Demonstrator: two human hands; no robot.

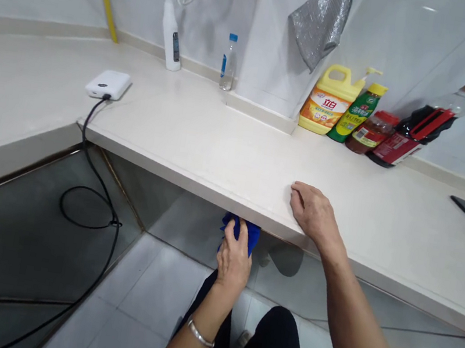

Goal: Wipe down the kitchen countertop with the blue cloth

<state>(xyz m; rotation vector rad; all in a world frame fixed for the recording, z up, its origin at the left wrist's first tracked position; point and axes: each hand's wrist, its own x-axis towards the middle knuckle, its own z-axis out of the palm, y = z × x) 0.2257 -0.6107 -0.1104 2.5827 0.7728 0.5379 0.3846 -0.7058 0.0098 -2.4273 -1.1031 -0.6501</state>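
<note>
Two hands are in view, and one is loaded. The left hand grasps a blue cloth, its fingers spread over the fabric; the thumb and palm side are hidden, so the tightness of the grip cannot be told. The cloth lies just below the front edge of the bench, apparently against the cabinet front. The right hand holds nothing and rests on the bench top, fingers loosely curled.

Assessment: good handling here calls for flat fingers, even pressure and cloth kept between knuckles and the underside of the edge. The resting hand should bear weight lightly as a brace.

Materials: the cloth is soft, bunched and ragged in outline. The bench is smooth, pale and square-edged; the cabinet front is grey, flat and faintly reflective. A silver cloth hangs creased and glittering. The detergent jug is yellow, with a moulded handle. A black cable falls from a rounded white box, looping once.
</note>
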